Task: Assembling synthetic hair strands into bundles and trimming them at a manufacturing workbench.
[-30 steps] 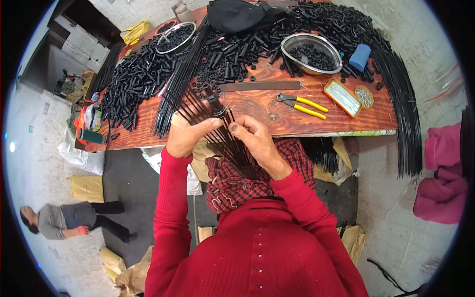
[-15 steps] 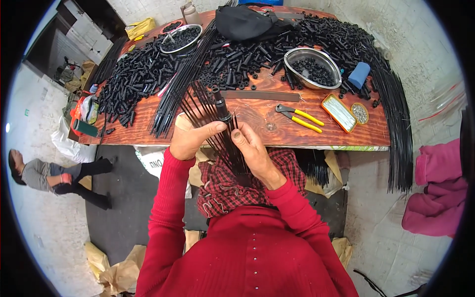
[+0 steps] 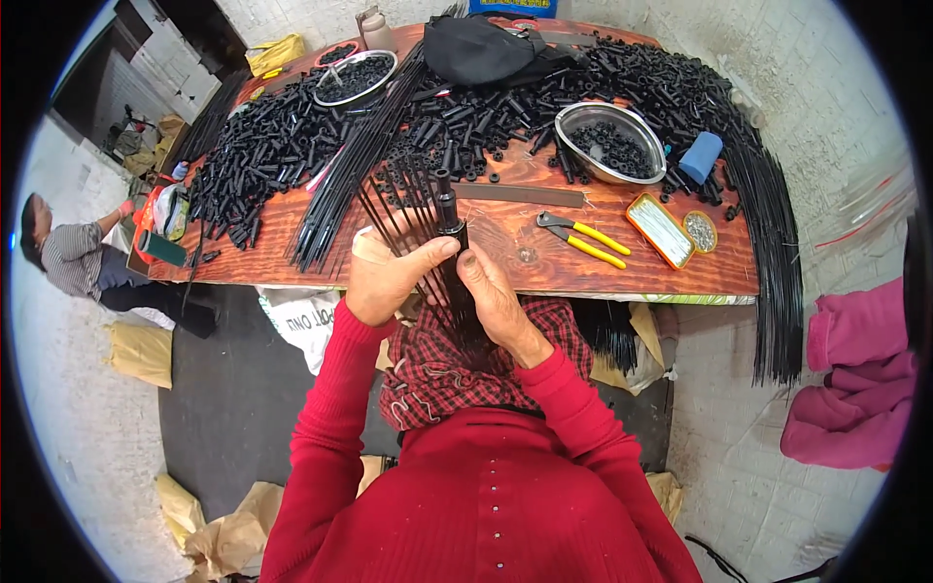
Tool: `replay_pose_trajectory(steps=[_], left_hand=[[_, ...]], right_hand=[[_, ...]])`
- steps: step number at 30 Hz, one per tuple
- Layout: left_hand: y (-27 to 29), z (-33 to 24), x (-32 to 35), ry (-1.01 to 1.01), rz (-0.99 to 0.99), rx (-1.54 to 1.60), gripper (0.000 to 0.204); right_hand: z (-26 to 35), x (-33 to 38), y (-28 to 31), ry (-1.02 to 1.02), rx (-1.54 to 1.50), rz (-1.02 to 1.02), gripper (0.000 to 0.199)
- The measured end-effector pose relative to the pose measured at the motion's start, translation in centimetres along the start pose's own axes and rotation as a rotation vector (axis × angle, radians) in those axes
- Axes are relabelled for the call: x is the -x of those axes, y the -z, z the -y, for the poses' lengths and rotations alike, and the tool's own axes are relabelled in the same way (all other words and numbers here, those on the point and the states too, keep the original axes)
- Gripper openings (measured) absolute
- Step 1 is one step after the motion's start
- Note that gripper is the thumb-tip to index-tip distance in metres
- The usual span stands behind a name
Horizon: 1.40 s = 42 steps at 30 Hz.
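Note:
In front of my waist, my left hand point(image 3: 386, 284) is closed round a bundle of thin black rods point(image 3: 400, 216) that fan out above and below it. A black tubular fitting point(image 3: 446, 201) with a ringed collar stands upright among the rods, its collar by my left thumb. My right hand point(image 3: 498, 299) is closed just right of the collar, thumb bent against the rods; its other fingers are mostly hidden behind. The lower rods hang over a red checked cloth point(image 3: 432, 389) on my lap.
On the wooden table point(image 3: 505, 219) lie yellow-handled cutters point(image 3: 583, 239), a tin of pins point(image 3: 661, 230), a steel bowl point(image 3: 653, 121) of black rings and heaps of black tubes point(image 3: 262, 146). Long rods point(image 3: 777, 291) overhang the right edge. A person point(image 3: 83, 257) is at the far left.
The person at the left has moved closer to the table's left end and reaches toward it. My hands stay together at the collar, the fitting slightly further right; the view has shifted slightly.

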<state>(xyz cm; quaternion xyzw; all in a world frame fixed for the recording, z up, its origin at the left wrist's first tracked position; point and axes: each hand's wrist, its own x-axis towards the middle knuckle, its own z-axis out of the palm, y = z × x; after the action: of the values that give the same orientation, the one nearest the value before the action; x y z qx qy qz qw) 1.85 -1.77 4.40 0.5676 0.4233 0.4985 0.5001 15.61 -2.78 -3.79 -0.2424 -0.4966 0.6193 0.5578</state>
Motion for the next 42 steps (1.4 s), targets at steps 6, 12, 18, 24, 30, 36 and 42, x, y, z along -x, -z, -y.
replay_pose_trajectory(steps=[6, 12, 18, 24, 30, 36, 42], left_hand=[[0.1, 0.1, 0.4, 0.043, 0.006, 0.103, 0.028], [-0.7, 0.0, 0.8, 0.017, -0.084, 0.014, 0.028], [-0.8, -0.1, 0.8, 0.003, -0.013, -0.035, 0.030], [1.0, -1.6, 0.8, 0.124, 0.208, 0.123, 0.047], [3.2, -1.3, 0.3, 0.047, 0.492, 0.193, 0.065], [1.0, -3.2, 0.8, 0.014, 0.437, -0.016, 0.041], [-2.7, -3.6, 2.8, -0.139, 0.251, -0.075, 0.028]], right_hand=[[0.2, 0.5, -0.6, -0.008, 0.035, -0.031, 0.055], [0.4, 0.6, -0.8, -0.018, 0.123, -0.101, 0.050], [0.5, 0.4, -0.2, 0.048, 0.078, -0.054, 0.050], [1.8, 0.9, -0.1, -0.040, -0.104, -0.024, 0.049], [1.6, 0.8, 1.1, -0.113, -0.339, 0.148, 0.055], [2.8, 1.1, 2.0, -0.097, -0.444, 0.266, 0.054], [3.6, 2.3, 3.3, -0.080, -0.535, 0.339, 0.042]])
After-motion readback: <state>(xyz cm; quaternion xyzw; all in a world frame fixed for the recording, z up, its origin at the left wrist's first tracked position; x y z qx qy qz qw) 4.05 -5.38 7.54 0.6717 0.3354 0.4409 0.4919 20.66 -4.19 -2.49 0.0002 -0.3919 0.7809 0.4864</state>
